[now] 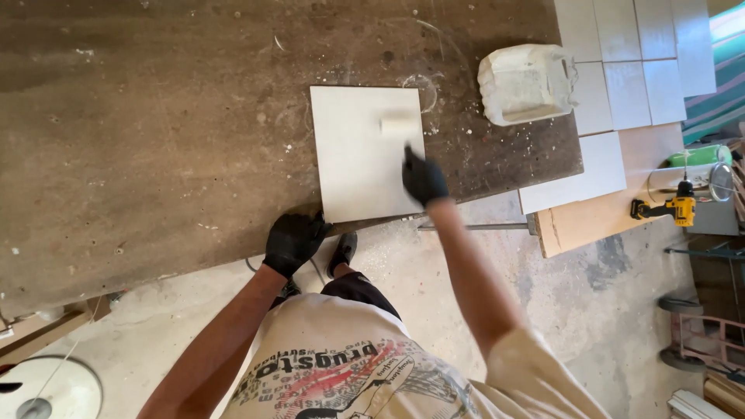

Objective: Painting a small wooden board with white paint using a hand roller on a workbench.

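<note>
A square white tile (353, 159) lies flat on a dirty brown workbench (155, 132), near its front edge. My right hand (424, 178), in a black glove, is closed on the handle of a small paint roller whose pale sleeve (400, 125) rests on the tile's upper right part. My left hand (293, 240), also in a black glove, presses on the bench edge at the tile's near left corner, fingers curled over the edge.
A cut-open white plastic jug (526, 84) stands on the bench to the right. White tiles (636, 62) lie laid out on a wooden board at the far right. A yellow cordless drill (669, 208) sits near it. Concrete floor below.
</note>
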